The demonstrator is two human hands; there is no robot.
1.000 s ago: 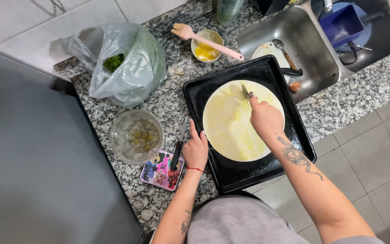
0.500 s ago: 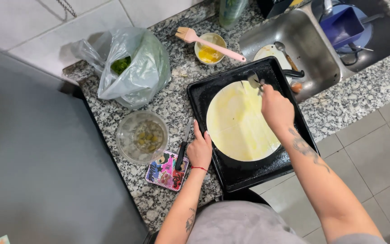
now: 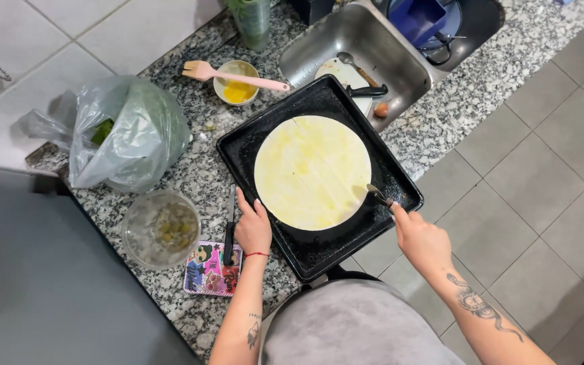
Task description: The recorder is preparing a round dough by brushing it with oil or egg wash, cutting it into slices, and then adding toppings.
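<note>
Seen from above: a speckled grey granite counter (image 3: 190, 169) runs diagonally, with a steel sink (image 3: 346, 40) at the top and tiled floor to the right. At the counter's front edge lies a black baking tray (image 3: 319, 250), and on it a round, pale yellow sheet of dough (image 3: 312, 172), flat, glossy and marked with faint lines that divide it into wedges.

The left hand (image 3: 253, 228) rests flat on the tray's near-left rim, fingers together and pressing down, closed on nothing. The right hand (image 3: 422, 240) is wrapped around the handle of a small knife (image 3: 377, 195) (only its tip shows), the blade meeting the dough's right edge.

Further left sit a grey plastic bag (image 3: 126, 132) with something green inside, a glass bowl (image 3: 161, 230) of greenish pieces, and a colourful phone case (image 3: 209, 269) with a dark-handled knife (image 3: 229, 226) lying across it, just beside the left hand. Behind the tray, a small bowl of yellow liquid (image 3: 236, 84) has a pink pastry brush (image 3: 238, 76) laid over it.

To cut well here, the steadying hand should hold the tray firmly, since it overhangs the counter edge. The blade is best drawn lightly through the centre, slicing the dough without dragging or stretching it.
</note>
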